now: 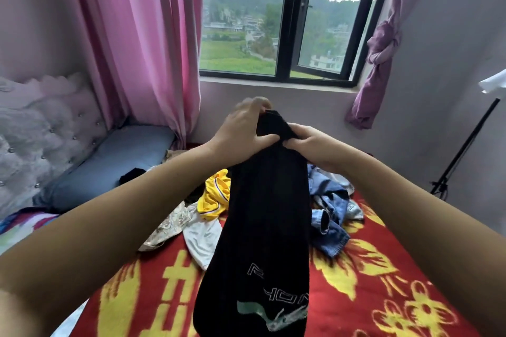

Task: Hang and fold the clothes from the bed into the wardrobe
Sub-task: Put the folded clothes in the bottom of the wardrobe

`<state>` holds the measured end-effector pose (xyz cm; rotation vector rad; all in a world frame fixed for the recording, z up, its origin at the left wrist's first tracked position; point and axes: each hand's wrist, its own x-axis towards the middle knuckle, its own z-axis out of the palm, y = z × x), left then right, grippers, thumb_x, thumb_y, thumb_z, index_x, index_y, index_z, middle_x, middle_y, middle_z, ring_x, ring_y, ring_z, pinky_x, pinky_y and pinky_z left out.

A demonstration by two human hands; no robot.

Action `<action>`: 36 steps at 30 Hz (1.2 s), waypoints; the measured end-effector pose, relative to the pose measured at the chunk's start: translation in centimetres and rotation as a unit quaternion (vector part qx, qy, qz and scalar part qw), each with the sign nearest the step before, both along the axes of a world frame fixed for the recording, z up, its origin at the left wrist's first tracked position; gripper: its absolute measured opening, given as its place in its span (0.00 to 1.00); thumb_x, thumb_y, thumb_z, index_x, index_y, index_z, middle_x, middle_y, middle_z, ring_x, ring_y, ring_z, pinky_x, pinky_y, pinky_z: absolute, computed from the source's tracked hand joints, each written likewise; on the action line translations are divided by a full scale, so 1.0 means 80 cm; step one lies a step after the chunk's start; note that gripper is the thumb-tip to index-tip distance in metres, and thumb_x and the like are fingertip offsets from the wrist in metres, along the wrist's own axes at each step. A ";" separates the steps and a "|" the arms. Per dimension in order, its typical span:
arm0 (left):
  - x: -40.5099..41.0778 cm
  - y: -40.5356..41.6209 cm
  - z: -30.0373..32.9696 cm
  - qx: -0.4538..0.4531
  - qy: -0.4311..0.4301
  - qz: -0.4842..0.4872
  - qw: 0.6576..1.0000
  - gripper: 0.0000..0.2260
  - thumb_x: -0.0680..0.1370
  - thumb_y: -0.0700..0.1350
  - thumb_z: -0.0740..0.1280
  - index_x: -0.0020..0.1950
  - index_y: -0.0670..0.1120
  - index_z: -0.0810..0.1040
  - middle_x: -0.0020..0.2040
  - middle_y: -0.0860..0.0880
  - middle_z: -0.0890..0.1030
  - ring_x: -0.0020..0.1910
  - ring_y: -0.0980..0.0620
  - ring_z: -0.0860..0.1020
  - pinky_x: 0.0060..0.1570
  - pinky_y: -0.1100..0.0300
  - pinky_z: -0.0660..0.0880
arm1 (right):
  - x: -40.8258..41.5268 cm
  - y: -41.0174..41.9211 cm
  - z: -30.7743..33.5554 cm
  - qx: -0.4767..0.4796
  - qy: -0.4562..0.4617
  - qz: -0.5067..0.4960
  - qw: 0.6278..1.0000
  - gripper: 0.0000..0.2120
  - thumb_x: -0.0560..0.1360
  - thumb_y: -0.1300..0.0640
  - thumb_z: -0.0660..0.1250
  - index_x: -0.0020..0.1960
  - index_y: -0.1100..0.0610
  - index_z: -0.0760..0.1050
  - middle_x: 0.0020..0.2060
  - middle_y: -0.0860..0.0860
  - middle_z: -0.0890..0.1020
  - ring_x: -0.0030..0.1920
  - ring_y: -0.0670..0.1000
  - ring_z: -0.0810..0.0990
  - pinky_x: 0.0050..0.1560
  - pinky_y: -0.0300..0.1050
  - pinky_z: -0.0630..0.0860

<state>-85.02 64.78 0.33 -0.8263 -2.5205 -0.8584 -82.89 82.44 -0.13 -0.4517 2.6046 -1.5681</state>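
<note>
Hands [276,137] grip black garment [262,227] | bed [383,282]: clothes pile [325,210]

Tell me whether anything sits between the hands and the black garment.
Nothing does: the left hand and right hand both already grip the black garment at its top, holding it over the bed.

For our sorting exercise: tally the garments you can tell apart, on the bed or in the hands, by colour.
Black: 2, garment held up and small piece
Yellow: 1
White or cream: 2
Blue denim: 1 heap
Total: 6
</note>
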 end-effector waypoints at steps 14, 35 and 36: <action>-0.029 -0.002 0.050 -0.036 -0.063 -0.112 0.991 0.04 0.76 0.43 0.69 0.42 0.48 0.78 0.35 0.56 0.77 0.32 0.66 0.74 0.36 0.74 0.68 | 0.020 0.034 -0.056 0.045 -0.077 -0.013 0.996 0.12 0.76 0.66 0.65 0.58 0.71 0.73 0.53 0.65 0.80 0.47 0.49 0.77 0.46 0.37 0.74; -0.090 -0.070 0.079 -0.146 -0.018 0.036 0.988 0.12 0.77 0.51 0.68 0.50 0.42 0.81 0.40 0.48 0.79 0.39 0.51 0.76 0.42 0.58 0.71 | 0.047 0.139 -0.156 0.048 0.116 -0.213 0.969 0.03 0.77 0.54 0.68 0.49 0.53 0.78 0.38 0.51 0.83 0.36 0.43 0.80 0.37 0.32 0.72; -0.096 -0.068 0.071 -0.158 -0.023 0.038 0.986 0.12 0.78 0.51 0.67 0.52 0.43 0.82 0.43 0.48 0.80 0.42 0.49 0.77 0.46 0.57 0.71 | 0.041 0.148 -0.158 0.064 0.096 -0.195 0.974 0.04 0.76 0.53 0.69 0.49 0.51 0.78 0.39 0.47 0.84 0.37 0.39 0.80 0.39 0.30 0.73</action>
